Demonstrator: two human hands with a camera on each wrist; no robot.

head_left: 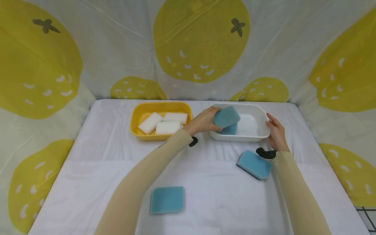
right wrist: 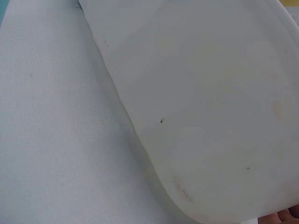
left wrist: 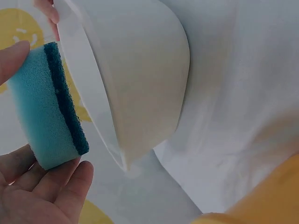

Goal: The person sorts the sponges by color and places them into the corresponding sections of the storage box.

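Observation:
My left hand (head_left: pixel 204 120) pinches a blue sponge (head_left: pixel 227 117) between thumb and fingers, over the left part of a white plastic basin (head_left: pixel 254 138). In the left wrist view, the held sponge (left wrist: pixel 39 107) shows a darker scouring layer on one side and is beside the basin's rim (left wrist: pixel 100 93). Below it in the head view, another blue sponge (head_left: pixel 230 130) lies inside the basin, partly covered. At the basin's right end, my right hand (head_left: pixel 277 133) grips the rim. Only its fingertips (right wrist: pixel 285 215) show in the right wrist view, against the basin wall (right wrist: pixel 210 116).
A yellow basin (head_left: pixel 133 125) with several white sponges (head_left: pixel 168 128) stands to the left. One blue sponge (head_left: pixel 255 164) lies near the right wrist, another (head_left: pixel 167 199) at the front left. White cloth (head_left: pixel 214 195) covers the table; a lemon-print curtain (head_left: pixel 126 42) hangs behind.

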